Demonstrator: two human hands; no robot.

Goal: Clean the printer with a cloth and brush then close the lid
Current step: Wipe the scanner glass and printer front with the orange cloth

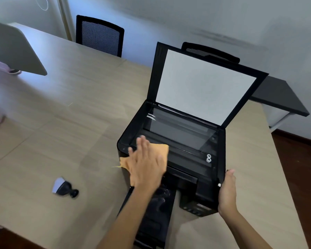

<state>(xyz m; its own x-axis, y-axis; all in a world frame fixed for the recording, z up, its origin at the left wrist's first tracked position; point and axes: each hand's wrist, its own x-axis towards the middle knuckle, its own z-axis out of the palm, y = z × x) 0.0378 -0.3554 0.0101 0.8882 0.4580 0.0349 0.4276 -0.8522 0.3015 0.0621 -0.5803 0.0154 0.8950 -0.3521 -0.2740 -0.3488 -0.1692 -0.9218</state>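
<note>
A black printer (190,159) stands on the wooden table with its scanner lid (205,87) raised, white pad facing me, glass exposed. My left hand (145,164) lies flat, fingers spread, pressing an orange cloth (162,149) onto the printer's front left top panel. My right hand (227,191) grips the printer's front right corner. A small brush (64,186) with a black handle and pale bristles lies on the table to the left of the printer, apart from both hands. The printer's output tray (151,221) extends toward me under my left forearm.
The table (70,132) runs wide to the left and back. Two black mesh chairs (99,35) stand behind it. A grey divider panel (13,49) sits at the far left. A dark side table (278,96) is behind the lid at right.
</note>
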